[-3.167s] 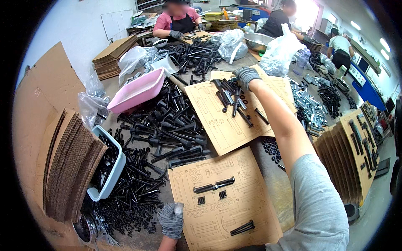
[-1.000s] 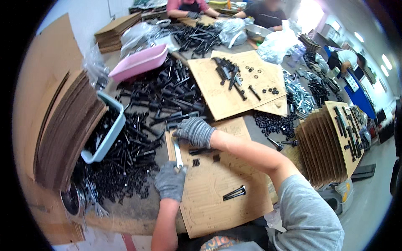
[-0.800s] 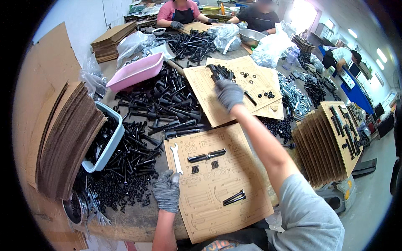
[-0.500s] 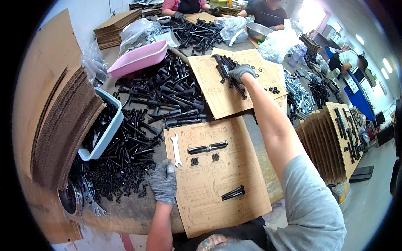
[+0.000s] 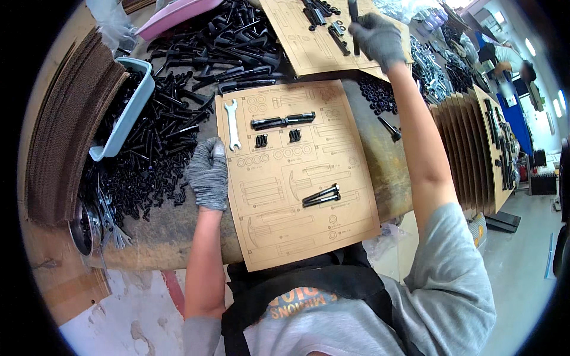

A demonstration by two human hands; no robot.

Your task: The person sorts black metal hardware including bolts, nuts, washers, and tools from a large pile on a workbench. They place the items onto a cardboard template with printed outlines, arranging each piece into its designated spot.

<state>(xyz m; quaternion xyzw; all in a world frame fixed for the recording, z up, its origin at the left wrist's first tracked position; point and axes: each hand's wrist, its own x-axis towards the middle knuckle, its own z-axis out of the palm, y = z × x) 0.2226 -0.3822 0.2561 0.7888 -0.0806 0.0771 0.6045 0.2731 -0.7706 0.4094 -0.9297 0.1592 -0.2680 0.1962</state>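
Observation:
My left hand [image 5: 208, 173], in a grey knit glove, is closed at the left edge of a printed brown cardboard sheet [image 5: 279, 231], its thumb by the border. On that sheet lie a silver open-end wrench [image 5: 232, 124], black bolts [image 5: 282, 120] end to end, two small clusters of black screws [image 5: 261, 141] and a few long black bolts [image 5: 322, 196]. Farther off, my gloved right hand [image 5: 380, 41] is closed around a long black rod-like piece [image 5: 354, 26], its kind unclear. It is above a second cardboard sheet [image 5: 297, 50] bearing black bolts [image 5: 338, 40] and small rings.
Black hammer-like parts [image 5: 237, 41] and loose bolts [image 5: 172, 124] heap on the left. Nearby are a blue bin [image 5: 127, 113], a pink tray [image 5: 178, 16] and stacked cardboard [image 5: 65, 130]. Black nuts [image 5: 378, 95] and upright cardboard sheets [image 5: 463, 142] are to the right.
The view has tilted down toward my body. My right hand has shifted right from the bolts on the far sheet and now holds a black rod. My left hand stays at the near sheet's edge.

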